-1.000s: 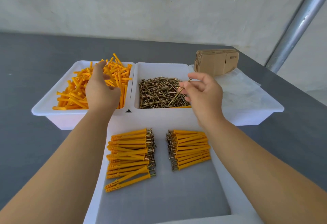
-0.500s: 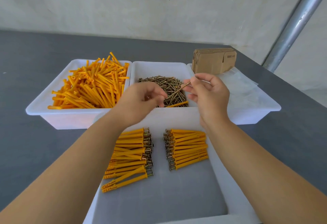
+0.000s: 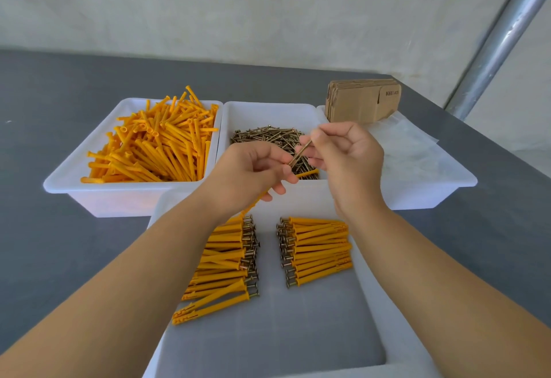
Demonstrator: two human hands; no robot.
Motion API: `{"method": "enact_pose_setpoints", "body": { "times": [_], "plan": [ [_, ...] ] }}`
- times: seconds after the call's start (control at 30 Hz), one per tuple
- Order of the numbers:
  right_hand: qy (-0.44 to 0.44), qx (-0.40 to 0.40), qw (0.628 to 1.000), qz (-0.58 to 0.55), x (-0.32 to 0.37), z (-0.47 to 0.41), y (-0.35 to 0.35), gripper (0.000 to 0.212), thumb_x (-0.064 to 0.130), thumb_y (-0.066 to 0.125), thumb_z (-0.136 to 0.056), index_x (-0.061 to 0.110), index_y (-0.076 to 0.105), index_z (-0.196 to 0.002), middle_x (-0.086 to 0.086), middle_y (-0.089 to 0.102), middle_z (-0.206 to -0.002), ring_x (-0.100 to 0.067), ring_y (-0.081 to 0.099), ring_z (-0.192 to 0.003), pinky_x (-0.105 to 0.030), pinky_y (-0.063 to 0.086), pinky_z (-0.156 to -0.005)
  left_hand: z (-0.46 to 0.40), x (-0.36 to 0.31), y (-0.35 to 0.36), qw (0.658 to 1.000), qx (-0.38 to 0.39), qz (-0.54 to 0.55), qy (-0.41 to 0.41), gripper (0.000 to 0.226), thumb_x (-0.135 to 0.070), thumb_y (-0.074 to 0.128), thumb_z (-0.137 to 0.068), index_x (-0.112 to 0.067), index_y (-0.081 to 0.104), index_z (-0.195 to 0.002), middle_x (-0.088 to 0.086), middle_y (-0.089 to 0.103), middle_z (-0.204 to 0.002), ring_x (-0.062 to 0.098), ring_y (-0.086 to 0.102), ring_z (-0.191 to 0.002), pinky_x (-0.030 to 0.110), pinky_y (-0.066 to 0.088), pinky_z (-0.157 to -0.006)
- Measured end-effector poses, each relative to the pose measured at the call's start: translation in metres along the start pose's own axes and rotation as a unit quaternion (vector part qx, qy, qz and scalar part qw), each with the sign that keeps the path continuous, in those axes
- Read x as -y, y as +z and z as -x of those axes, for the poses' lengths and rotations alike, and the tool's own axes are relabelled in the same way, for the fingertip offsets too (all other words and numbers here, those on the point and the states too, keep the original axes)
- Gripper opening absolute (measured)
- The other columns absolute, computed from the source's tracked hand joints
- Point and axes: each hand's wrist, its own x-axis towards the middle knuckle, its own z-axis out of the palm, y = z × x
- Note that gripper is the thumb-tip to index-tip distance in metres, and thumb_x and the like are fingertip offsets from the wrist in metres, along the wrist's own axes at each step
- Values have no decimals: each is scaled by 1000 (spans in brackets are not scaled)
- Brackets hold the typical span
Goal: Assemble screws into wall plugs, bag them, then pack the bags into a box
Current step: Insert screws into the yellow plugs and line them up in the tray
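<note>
Grey and matte, the worktop [image 3: 59,243] runs back to a pale wall, with a metal pole [image 3: 504,34] rising at the far right. Three white bins sit in a row at the back: the left bin [image 3: 59,182] is heaped with loose orange wall plugs [image 3: 155,145], the middle bin [image 3: 268,112] holds a pile of brass screws [image 3: 262,137], and the right bin [image 3: 447,180] carries clear plastic bags [image 3: 411,150], with a stack of flat cardboard boxes [image 3: 362,101] standing behind it.

A second ago the left hand [image 3: 247,171] was down in the plug bin; it has since come across to the middle, and its fingers now grip one wall plug [image 3: 253,205], which slants down from under the palm. The right hand [image 3: 346,162] has stayed above the screw bin, thumb and forefinger pinching a single screw [image 3: 299,153], whose lower tip now sits right at the left hand's fingertips. The two parts have therefore been brought together, and the screw looks ready to go into the plug's open end, though the mouth of the plug is hidden by the fingers.

Nearer the person, a white tray [image 3: 384,303] holds two neat rows of finished plug-and-screw sets, a left row [image 3: 226,261] and a right row [image 3: 319,250], screw heads facing the gap between them. Judging by these, assembly is well along, while bagging and boxing look untouched.
</note>
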Motion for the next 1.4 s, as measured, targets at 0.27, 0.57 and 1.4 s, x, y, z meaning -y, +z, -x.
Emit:
{"method": "enact_pose_setpoints", "body": {
  "times": [0.27, 0.57, 1.4],
  "plan": [
    [-39, 42, 992, 113, 2, -1, -3, 16, 36, 61, -91, 28, 73, -96, 9, 73, -96, -6, 67, -95, -33, 56, -82, 1, -2, 1, 997, -20, 38, 61, 28, -2, 64, -92, -11, 62, -119, 5, 77, -85, 25, 70, -83, 28, 54, -74],
    [-18, -95, 990, 100, -3, -16, -22, 15, 27, 56, -94, 26, 71, -91, 10, 72, -92, -8, 70, -79, -35, 54, -69, 4, -2, 22, 986, -13, -113, 119, 14, -3, 78, -79, -11, 67, -77, 1, 69, -80, 17, 69, -72, 28, 56, -67],
    [102, 124, 889, 429, -25, -53, -6, 15, 13, 56, -95, 10, 60, -109, -11, 66, -109, -28, 61, -99, -39, 51, -84, -16, 18, 8, 893, -210, -383, 110, 23, -29, 61, -95, -11, 71, -84, 3, 66, -79, 20, 60, -72, 33, 47, -59]
  ]
}}
